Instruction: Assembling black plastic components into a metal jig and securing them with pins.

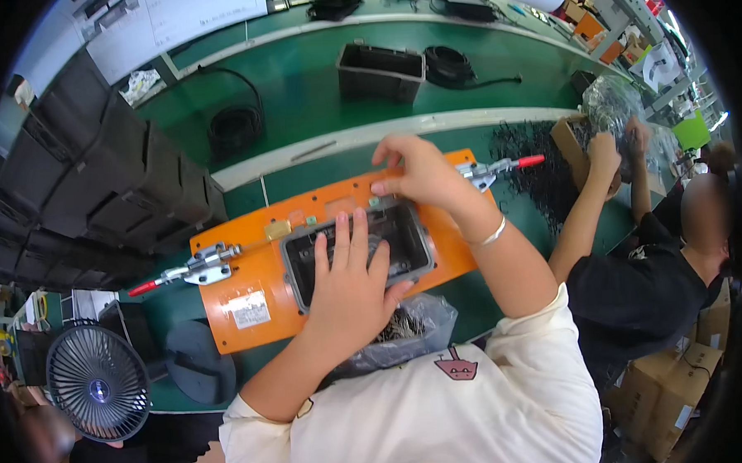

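A black rectangular box sits in an orange fixture plate. Over its opening lies my left hand, fingers stretched and spread; part of the interior is hidden beneath it. My right hand is at the box's far edge, beside a small green block. Its fingers are bent, the thumb is apart from them, and nothing shows between. A toggle clamp with a red handle is fixed at the plate's left end, and another red-handled clamp at its right.
Stacked black boxes rise at left, above a fan. A plastic bag of small metal parts lies near my body. Farther back are another black box and coiled cables. At right, a co-worker's arms reach toward a carton.
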Motion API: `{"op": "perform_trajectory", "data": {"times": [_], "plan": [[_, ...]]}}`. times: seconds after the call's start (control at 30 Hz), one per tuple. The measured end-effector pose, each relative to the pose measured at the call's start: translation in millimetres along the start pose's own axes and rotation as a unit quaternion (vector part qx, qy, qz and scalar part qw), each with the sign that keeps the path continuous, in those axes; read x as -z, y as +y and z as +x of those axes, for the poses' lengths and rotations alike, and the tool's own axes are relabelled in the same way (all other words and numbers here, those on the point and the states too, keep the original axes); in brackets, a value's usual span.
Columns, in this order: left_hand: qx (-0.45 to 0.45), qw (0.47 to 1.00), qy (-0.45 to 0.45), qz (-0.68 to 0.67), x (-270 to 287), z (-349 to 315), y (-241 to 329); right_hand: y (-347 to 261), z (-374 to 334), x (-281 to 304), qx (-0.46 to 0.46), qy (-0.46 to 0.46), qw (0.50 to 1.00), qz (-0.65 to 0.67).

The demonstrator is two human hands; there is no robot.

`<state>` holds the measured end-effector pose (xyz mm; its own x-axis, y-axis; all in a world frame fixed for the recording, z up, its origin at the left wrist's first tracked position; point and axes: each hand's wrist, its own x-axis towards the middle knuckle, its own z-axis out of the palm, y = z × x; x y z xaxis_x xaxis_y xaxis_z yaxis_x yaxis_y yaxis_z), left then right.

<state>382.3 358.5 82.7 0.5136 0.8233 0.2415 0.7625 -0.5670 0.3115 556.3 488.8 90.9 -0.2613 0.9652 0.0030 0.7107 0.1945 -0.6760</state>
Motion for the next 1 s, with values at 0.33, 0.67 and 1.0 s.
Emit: {"op": "perform_trajectory", "data": {"times": [0.33, 0.67, 1.0], "plan": [[0.016, 1.000, -0.009, 0.017, -6, -2, 1, -53, -155, -23, 0.322, -0.177, 0.900, -0.236], [0.022, 1.000, -0.013, 0.013, -4, 0, 3, -35, -158, -45, 0.332, -0.121, 0.920, -0.168], [0.014, 1.000, -0.013, -0.004, -2, 0, 3, -4, -59, 24, 0.184, 0.107, 0.945, -0.248]]}}
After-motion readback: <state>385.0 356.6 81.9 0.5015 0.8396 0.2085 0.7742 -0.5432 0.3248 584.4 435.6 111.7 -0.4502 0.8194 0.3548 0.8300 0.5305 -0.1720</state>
